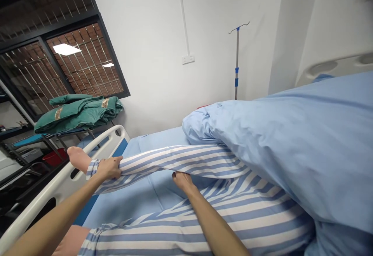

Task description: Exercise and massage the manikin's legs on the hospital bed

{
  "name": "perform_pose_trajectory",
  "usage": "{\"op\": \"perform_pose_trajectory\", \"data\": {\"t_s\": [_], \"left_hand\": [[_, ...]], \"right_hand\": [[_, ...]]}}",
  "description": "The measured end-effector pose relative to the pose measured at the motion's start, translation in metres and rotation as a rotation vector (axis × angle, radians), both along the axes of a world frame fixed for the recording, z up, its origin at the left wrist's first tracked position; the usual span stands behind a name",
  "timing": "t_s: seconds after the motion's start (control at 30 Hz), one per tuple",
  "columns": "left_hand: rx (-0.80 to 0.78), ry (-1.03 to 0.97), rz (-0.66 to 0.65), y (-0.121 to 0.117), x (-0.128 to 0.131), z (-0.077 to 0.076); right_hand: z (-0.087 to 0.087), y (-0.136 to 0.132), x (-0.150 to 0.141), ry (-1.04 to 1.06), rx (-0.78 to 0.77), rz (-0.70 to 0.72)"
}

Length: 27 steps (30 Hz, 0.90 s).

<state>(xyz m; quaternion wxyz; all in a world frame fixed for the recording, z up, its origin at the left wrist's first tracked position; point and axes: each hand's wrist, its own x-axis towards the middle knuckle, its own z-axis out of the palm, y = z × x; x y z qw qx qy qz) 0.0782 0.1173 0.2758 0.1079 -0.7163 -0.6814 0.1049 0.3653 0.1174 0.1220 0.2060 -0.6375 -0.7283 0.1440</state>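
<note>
Our 2 hands are on a leg in blue-and-white striped pyjamas point(175, 159), which lies across a light blue bed sheet point(122, 205). Its long axis runs from a bare foot point(77, 159) beside the white bed rail point(43, 205), rising gently to the right until it meets a bunched light blue quilt point(291, 151). The left hand point(108, 168) is nearer the foot and closes firmly around the ankle, its fingers wrapped over the pyjama cuff. The right hand point(182, 180) sits further along, toward the quilt, against the underside of the calf. Its fingers pass out of sight beneath the leg, so we cannot tell how far open it is or whether it grips. The left forearm point(55, 217) reaches in from the lower left, passing over the bed rail, while the right forearm point(215, 225) comes from the lower right, above a second stretch of striped pyjama fabric point(163, 238). Beyond the bed rail, a folded green blanket point(78, 114) rests on a rack below a grilled window point(81, 61), and an IV pole point(237, 61) stands by the wall.
</note>
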Motion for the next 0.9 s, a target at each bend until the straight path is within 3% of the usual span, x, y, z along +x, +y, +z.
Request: {"op": "perform_pose_trajectory", "data": {"t_s": [0.3,0.43,0.63,0.77,0.9], "left_hand": [[0.086,-0.148,0.096,0.0,0.002,-0.059],[0.091,-0.248,0.127,0.004,0.013,-0.085],[0.067,-0.501,0.157,0.011,0.059,-0.121],[0.073,-0.617,0.183,0.013,0.093,-0.136],[0.118,-0.713,0.21,0.011,0.11,-0.145]], "right_hand": [[-0.004,0.011,-0.003,-0.013,0.01,-0.046],[-0.009,0.012,-0.008,0.019,0.092,-0.087],[-0.013,0.014,-0.011,0.074,0.25,-0.122],[-0.015,0.016,-0.008,0.068,0.23,-0.123],[-0.017,0.017,-0.007,0.045,0.199,-0.132]]}}
